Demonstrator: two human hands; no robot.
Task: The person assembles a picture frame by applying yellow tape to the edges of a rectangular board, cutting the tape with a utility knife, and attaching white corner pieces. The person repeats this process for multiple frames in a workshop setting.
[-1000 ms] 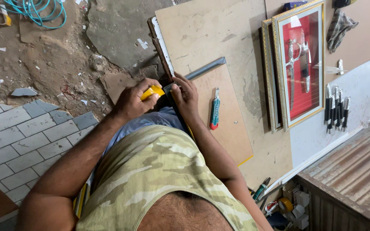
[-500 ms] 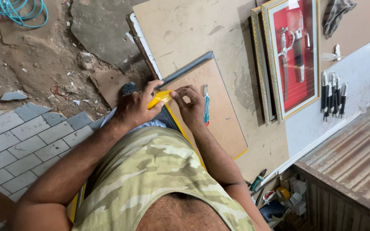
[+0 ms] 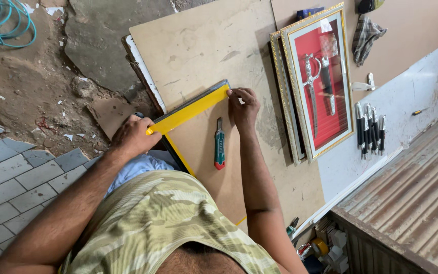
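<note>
A brown backing board (image 3: 206, 152) in a dark frame lies flat before me. A strip of yellow tape (image 3: 191, 111) is stretched along its far edge. My left hand (image 3: 133, 136) grips the tape at the frame's left corner. At the right corner, my right hand (image 3: 243, 107) pinches the tape's other end with its fingertips. A green utility knife (image 3: 219, 146) rests on the backing board just below my right hand, touched by neither hand. More yellow tape runs down the frame's left edge (image 3: 178, 157).
A large brown board (image 3: 204, 45) lies under the work. To the right stand a gold-framed red display with daggers (image 3: 318, 83) and several black-handled tools (image 3: 370, 131) on a white panel. A blue hose (image 3: 3, 23), dirt, grey pavers (image 3: 11, 177) and corrugated metal (image 3: 411, 208) surround the spot.
My hands, close together on the tape before, have spread apart, drawing the yellow strip along the frame's far edge. The knife has stayed on the board.
</note>
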